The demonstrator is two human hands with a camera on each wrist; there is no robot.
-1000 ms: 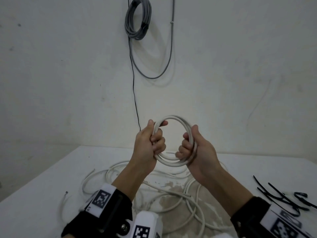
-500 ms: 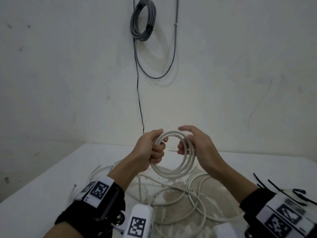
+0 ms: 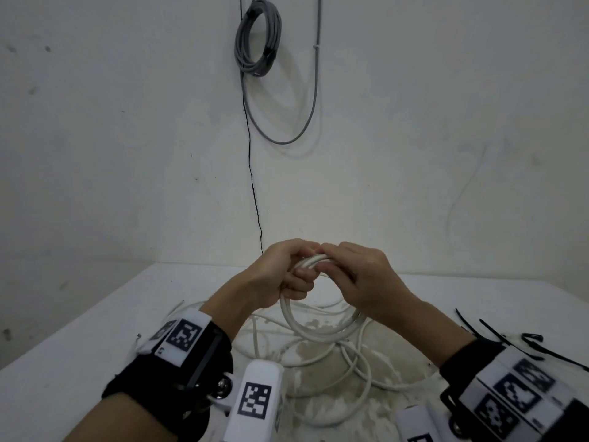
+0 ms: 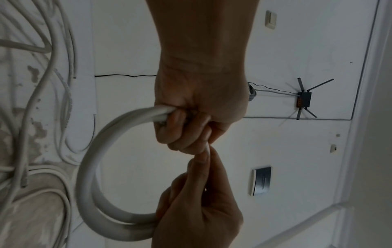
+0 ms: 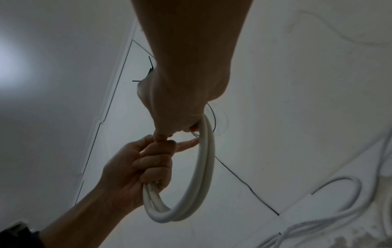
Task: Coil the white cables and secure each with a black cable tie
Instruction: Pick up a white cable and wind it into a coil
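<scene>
Where both hands (image 3: pixel 322 275) meet, a smooth round white coil (image 3: pixel 318 327).

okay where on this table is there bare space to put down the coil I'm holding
Bare white table shows at the left, between its left edge and the loose white cables, and along the far edge by the wall. The middle under the coiled white cable is crowded with loose cable; the right holds black cable ties.
</scene>
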